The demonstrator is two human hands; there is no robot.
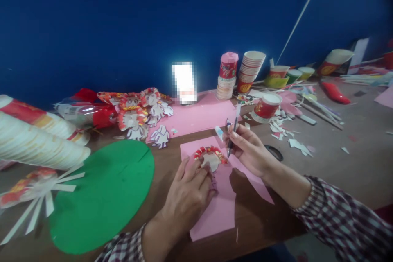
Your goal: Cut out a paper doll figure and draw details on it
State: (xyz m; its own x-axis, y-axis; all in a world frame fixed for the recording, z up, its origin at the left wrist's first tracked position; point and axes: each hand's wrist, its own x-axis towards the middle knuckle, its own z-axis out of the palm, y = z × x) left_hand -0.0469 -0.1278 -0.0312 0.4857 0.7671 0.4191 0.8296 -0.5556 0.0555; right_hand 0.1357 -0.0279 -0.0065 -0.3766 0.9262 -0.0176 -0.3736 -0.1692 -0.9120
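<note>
My left hand (192,186) lies spread over a small paper figure (211,159) with a red and yellow patterned rim, pressing it onto a sheet of pink paper (215,217). The figure's lower part is mostly covered by my fingers. Between the fingertips of my right hand (250,147) is a dark pen (233,131), its tip down near the right end of the figure's rim. A second, narrower pink piece (251,180) lies under the right hand. Beside that wrist, a black scissor handle (274,152) shows in part.
A green paper oval (107,196) and stacks of paper cups (39,139) lie at left. Several cut-out figures (135,114) are piled behind. A red paper cup (267,105), paper scraps (279,130) and upright cup stacks (250,71) stand or lie at right, before a blue wall (123,20).
</note>
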